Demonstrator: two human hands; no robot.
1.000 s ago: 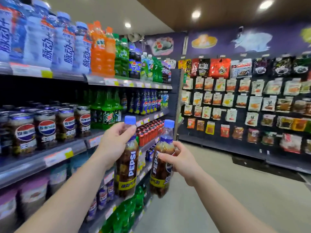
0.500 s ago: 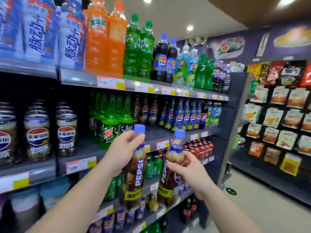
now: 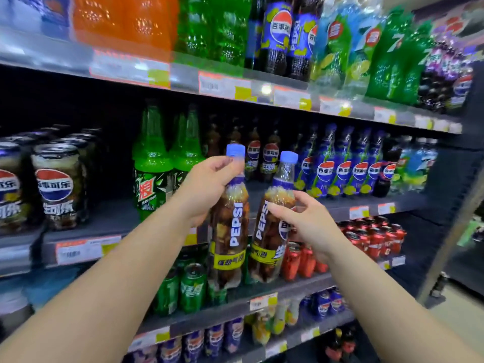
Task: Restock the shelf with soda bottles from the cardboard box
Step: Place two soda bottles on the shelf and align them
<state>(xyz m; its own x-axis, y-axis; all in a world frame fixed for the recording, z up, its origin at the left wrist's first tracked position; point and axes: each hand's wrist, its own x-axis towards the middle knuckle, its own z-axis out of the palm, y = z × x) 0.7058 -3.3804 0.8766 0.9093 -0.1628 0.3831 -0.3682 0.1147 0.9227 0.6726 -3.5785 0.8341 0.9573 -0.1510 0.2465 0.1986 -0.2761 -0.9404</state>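
Observation:
I hold two brown Pepsi bottles with blue caps side by side in front of the drinks shelf. My left hand is wrapped around the neck of the left Pepsi bottle, which hangs upright. My right hand grips the upper body of the right Pepsi bottle, which tilts slightly right. Both bottles hover at the front of the middle shelf, before a row of similar dark Pepsi bottles. The cardboard box is out of view.
Green Mountain Dew bottles and Pepsi cans stand left on the same shelf, blue-labelled Pepsi bottles to the right. Large bottles fill the top shelf. Green cans and red cans sit below.
The view has swung from the aisle toward the shelf and come closer. Both hands have carried the bottles up and nearer to the middle shelf, the two bottles now closer together.

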